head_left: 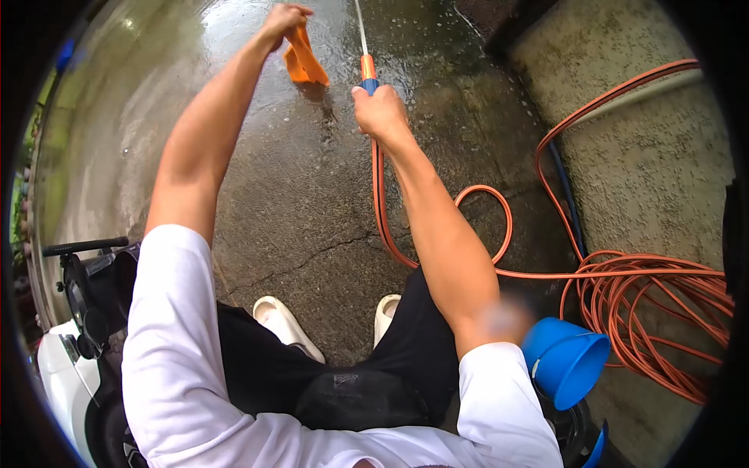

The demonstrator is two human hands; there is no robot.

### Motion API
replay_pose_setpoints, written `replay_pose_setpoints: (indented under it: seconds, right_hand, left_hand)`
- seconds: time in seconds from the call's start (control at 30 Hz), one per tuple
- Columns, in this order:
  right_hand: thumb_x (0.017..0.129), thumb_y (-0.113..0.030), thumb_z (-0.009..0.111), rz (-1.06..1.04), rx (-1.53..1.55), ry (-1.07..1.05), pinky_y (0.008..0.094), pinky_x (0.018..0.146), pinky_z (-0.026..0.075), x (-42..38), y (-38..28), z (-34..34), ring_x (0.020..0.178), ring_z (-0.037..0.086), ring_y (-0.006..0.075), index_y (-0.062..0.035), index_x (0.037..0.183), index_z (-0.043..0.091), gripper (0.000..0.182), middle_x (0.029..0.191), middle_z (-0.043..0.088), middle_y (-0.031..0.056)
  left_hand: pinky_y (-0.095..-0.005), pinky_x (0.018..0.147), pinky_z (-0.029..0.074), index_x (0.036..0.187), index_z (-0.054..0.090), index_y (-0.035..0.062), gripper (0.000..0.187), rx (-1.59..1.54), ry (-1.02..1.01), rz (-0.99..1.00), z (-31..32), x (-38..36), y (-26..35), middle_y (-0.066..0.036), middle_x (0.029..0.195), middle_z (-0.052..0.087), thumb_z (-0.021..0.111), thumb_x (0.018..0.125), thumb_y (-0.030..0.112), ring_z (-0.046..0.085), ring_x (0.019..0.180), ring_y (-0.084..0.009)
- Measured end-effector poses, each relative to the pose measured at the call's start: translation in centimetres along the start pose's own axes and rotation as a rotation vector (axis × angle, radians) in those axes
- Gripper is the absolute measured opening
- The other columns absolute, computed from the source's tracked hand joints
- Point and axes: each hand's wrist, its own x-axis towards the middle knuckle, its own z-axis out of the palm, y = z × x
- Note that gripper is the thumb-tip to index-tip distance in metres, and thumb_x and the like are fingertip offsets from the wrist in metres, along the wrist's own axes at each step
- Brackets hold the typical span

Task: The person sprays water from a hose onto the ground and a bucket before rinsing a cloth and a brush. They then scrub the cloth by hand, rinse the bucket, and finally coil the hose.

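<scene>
My left hand [285, 23], stretched far forward, is closed on the top of an orange cloth [304, 61]. The cloth hangs down over the wet ground. To its right, my right hand [381, 113] grips a hose nozzle [369, 72] with an orange tip and a blue collar. A straight jet of water [361, 27] leaves the nozzle, pointing away from me. From under my right hand the orange hose [380, 187] runs down and loops to the right. Water and cloth are apart.
Coiled orange hose [640, 312] lies at the right by a rough wall [647, 156]. A blue bucket [573, 363] is beside my right elbow. Part of a white vehicle with black parts [66, 366] stands at the left. The concrete ground [312, 203] is wet and cracked.
</scene>
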Motion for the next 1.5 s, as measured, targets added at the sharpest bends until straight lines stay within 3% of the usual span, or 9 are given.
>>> replay_pose_setpoints:
  seconds: [0.13, 0.27, 0.47, 0.53, 0.6, 0.77, 0.87, 1.23, 1.5]
  right_hand:
    - [0.091, -0.04, 0.061, 0.045, 0.037, -0.007, 0.0486, 0.094, 0.05, 0.8, -0.1, 0.0, 0.106, 0.065, 0.0446, 0.0084, 0.114, 0.059, 0.053, 0.109, 0.066, 0.0317]
    - [0.094, -0.043, 0.056, -0.024, -0.081, 0.116, 0.0512, 0.094, 0.049, -0.6, -1.8, -0.1, 0.107, 0.064, 0.0456, 0.0051, 0.119, 0.055, 0.055, 0.111, 0.066, 0.0307]
    - [0.098, -0.043, 0.046, -0.048, 0.007, 0.096, 0.0548, 0.097, 0.045, -0.1, -1.0, -0.7, 0.111, 0.061, 0.0488, -0.0008, 0.122, 0.048, 0.049, 0.114, 0.065, 0.0312]
    - [0.098, -0.043, 0.047, -0.071, 0.062, 0.103, 0.0521, 0.081, 0.054, 1.0, -0.6, 0.0, 0.094, 0.068, 0.0443, 0.0, 0.122, 0.048, 0.049, 0.108, 0.067, 0.0266]
    - [0.102, -0.042, 0.043, 0.013, 0.402, 0.059, 0.0351, 0.038, 0.044, -0.3, -1.0, -0.5, 0.043, 0.055, 0.02, -0.0037, 0.104, 0.052, 0.039, 0.067, 0.057, 0.0094]
    - [0.104, -0.042, 0.041, 0.204, 1.02, -0.329, 0.0289, 0.036, 0.037, -0.2, 0.0, -2.7, 0.038, 0.043, 0.0119, -0.0091, 0.097, 0.051, 0.035, 0.062, 0.05, 0.0024]
    - [0.105, -0.044, 0.04, 0.269, 1.341, -0.556, 0.0279, 0.035, 0.036, 0.7, 1.1, -2.8, 0.038, 0.043, 0.0098, -0.0112, 0.098, 0.051, 0.035, 0.059, 0.049, 0.0012]
    - [0.104, -0.04, 0.04, 0.067, 0.815, -0.116, 0.031, 0.035, 0.04, 0.4, 1.4, -2.1, 0.041, 0.048, 0.0148, -0.0086, 0.091, 0.048, 0.035, 0.06, 0.049, 0.0031]
    - [0.105, -0.048, 0.04, 0.287, 1.705, -0.934, 0.0258, 0.04, 0.035, 0.1, 2.0, -4.3, 0.042, 0.041, 0.0071, -0.0078, 0.097, 0.054, 0.043, 0.059, 0.046, -0.001]
  left_hand:
    - [-0.0376, 0.075, 0.053, 0.122, 0.066, -0.0016, 0.049, -0.021, -0.24, -0.099, 6.0, -2.1, 0.0, -0.015, 0.099, 0.07, 0.057, 0.095, 0.038, 0.065, 0.084, -0.0246]
    - [-0.0406, 0.061, 0.052, 0.101, 0.07, -0.0057, 0.08, 0.059, -0.279, -0.276, 11.6, -8.2, 6.2, -0.02, 0.083, 0.068, 0.052, 0.09, 0.072, 0.066, 0.072, -0.0296]
    - [-0.0441, 0.049, 0.047, 0.085, 0.068, -0.0048, 0.054, -0.262, -0.221, -0.49, 12.7, -8.3, 6.5, -0.017, 0.075, 0.066, 0.067, 0.091, 0.049, 0.061, 0.058, -0.0241]
    - [-0.0418, 0.045, 0.041, 0.076, 0.064, 0.0001, 0.049, -0.398, -0.248, -0.499, 13.1, -8.0, 6.3, -0.013, 0.067, 0.061, 0.065, 0.094, 0.045, 0.055, 0.053, -0.0222]
    - [-0.0434, 0.046, 0.039, 0.075, 0.06, 0.0032, 0.045, -0.455, -0.282, -0.492, 14.2, -7.3, 4.8, -0.008, 0.065, 0.055, 0.061, 0.097, 0.042, 0.05, 0.052, -0.0216]
    - [-0.036, 0.075, 0.049, 0.085, 0.06, 0.008, 0.038, -1.205, -0.461, -0.476, 15.3, -8.9, 3.2, -0.005, 0.08, 0.061, 0.056, 0.1, 0.042, 0.057, 0.077, -0.0175]
    - [-0.0353, 0.061, 0.051, 0.089, 0.062, 0.0083, 0.045, -1.561, -0.636, -0.416, 15.5, -10.2, 3.5, -0.005, 0.077, 0.06, 0.054, 0.099, 0.051, 0.056, 0.066, -0.0175]
    - [-0.035, 0.061, 0.043, 0.086, 0.068, 0.0018, 0.047, -0.572, -0.251, -0.414, 15.7, -9.8, 8.3, -0.007, 0.073, 0.062, 0.056, 0.1, 0.045, 0.052, 0.067, -0.0161]
    - [-0.0351, 0.067, 0.051, 0.095, 0.062, 0.0047, 0.045, -1.345, -0.256, -0.44, 14.6, -12.0, 8.0, -0.004, 0.073, 0.058, 0.049, 0.103, 0.047, 0.055, 0.068, -0.0161]
